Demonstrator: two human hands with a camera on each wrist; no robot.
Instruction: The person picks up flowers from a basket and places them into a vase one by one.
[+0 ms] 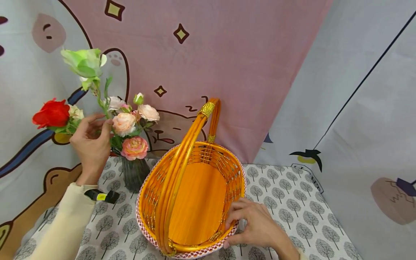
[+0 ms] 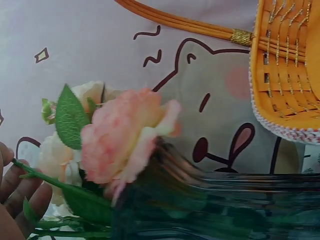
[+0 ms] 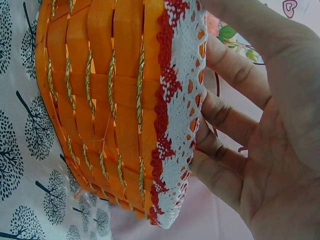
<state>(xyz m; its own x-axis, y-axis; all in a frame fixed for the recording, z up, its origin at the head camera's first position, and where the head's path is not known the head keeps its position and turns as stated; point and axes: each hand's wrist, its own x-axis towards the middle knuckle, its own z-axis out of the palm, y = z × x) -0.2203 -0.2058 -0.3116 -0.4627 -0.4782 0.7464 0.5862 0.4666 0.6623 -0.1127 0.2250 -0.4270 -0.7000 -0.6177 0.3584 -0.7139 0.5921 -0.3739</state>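
Note:
In the head view my left hand (image 1: 92, 141) pinches the stem of a pale green rose (image 1: 85, 64), its bloom high above the fingers. That stem (image 2: 57, 184) slants down toward the glass vase (image 2: 225, 212) in the left wrist view. Pink and peach flowers (image 1: 124, 124) fill the vase, and a red rose (image 1: 52, 113) leans out on the left. My right hand (image 1: 255, 225) holds the near right rim of an orange woven basket (image 1: 198, 206), fingers inside and thumb outside. Red and white lace (image 3: 182, 100) edges that rim in the right wrist view.
A tall arched handle (image 1: 182, 159) spans the basket, which has only its bare floor showing. Under everything lies a tree-print tablecloth (image 1: 286, 202). A printed cartoon curtain (image 1: 253, 54) hangs directly behind the table.

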